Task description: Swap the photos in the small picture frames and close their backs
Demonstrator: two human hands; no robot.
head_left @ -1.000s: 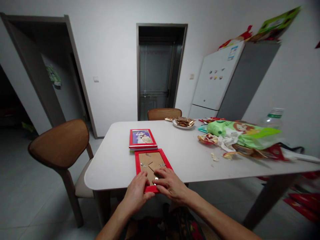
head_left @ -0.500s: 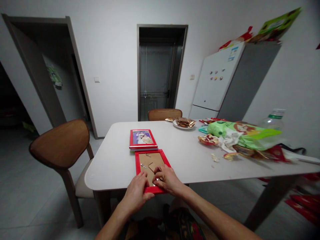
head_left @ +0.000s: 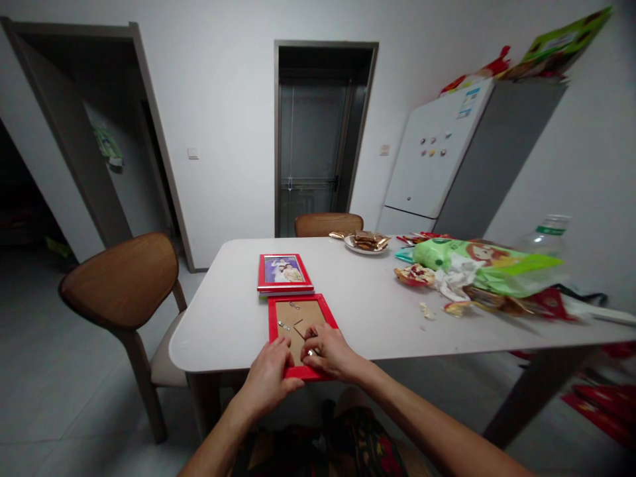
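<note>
Red frame [head_left: 273, 322], rectangular, perhaps fibreboard back [head_left: 309, 315]

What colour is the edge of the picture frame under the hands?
The frame edge is bright red, best seen in the head view.

No text, brand or number can be read with certainty. A blue-and-white label [head_left: 468, 103] sits high on the front of the refrigerator [head_left: 417, 172], its print too small to make out; a pale panel on the green package [head_left: 539, 56] lying on top is likewise illegible. On the desk [head_left: 362, 311], printing on the green plastic packet [head_left: 527, 281] is blurred, as is the green band [head_left: 550, 230] around the clear bottle [head_left: 539, 244].
</note>
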